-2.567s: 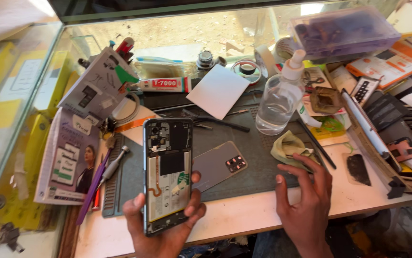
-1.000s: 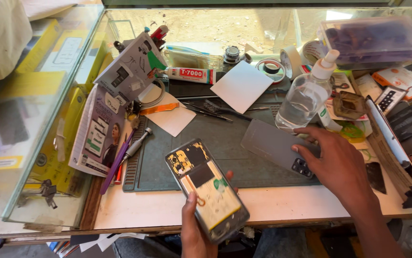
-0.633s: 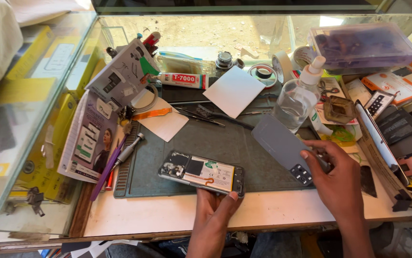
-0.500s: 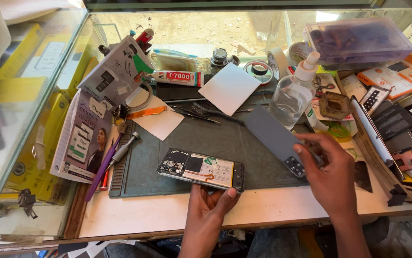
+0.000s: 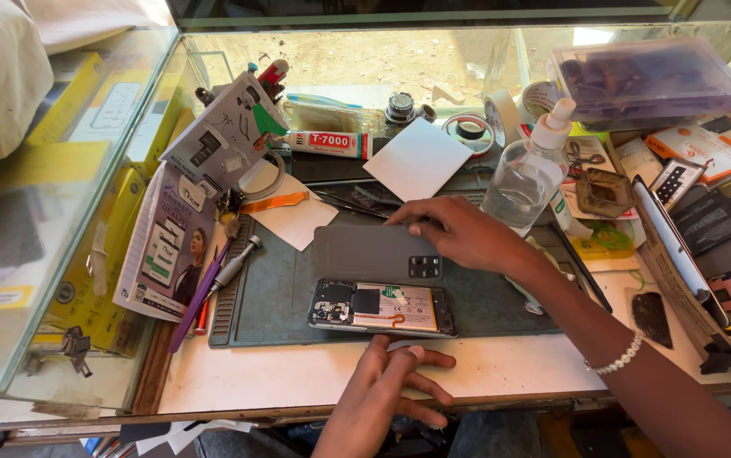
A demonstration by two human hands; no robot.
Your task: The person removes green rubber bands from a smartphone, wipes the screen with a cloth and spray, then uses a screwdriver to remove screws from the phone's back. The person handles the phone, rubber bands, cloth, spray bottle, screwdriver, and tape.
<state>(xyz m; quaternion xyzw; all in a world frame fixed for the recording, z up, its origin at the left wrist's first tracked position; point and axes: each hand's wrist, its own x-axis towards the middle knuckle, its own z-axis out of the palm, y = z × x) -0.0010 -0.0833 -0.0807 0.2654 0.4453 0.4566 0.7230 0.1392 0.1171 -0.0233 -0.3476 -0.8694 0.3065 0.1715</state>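
Note:
An opened phone (image 5: 380,307) with its insides showing lies flat on the dark green work mat (image 5: 272,288). Just behind it lies its grey back cover (image 5: 365,252), camera cut-outs to the right. My right hand (image 5: 459,235) rests on the cover's right end and grips it. My left hand (image 5: 386,386) rests on the table edge just in front of the phone, fingers spread, fingertips close to the phone's near edge and holding nothing.
A clear spray bottle (image 5: 528,174) stands right of the mat. A glue tube (image 5: 331,141), white sheet (image 5: 416,158), tape rolls (image 5: 470,130), tweezers (image 5: 348,200), screwdriver (image 5: 235,266) and packets (image 5: 168,246) crowd the back and left. Parts and boxes (image 5: 705,220) fill the right. Glass counter (image 5: 43,212) at left.
My left hand laid the opened phone flat on the mat and let go. My right hand slid the grey back cover leftward to lie just behind the phone.

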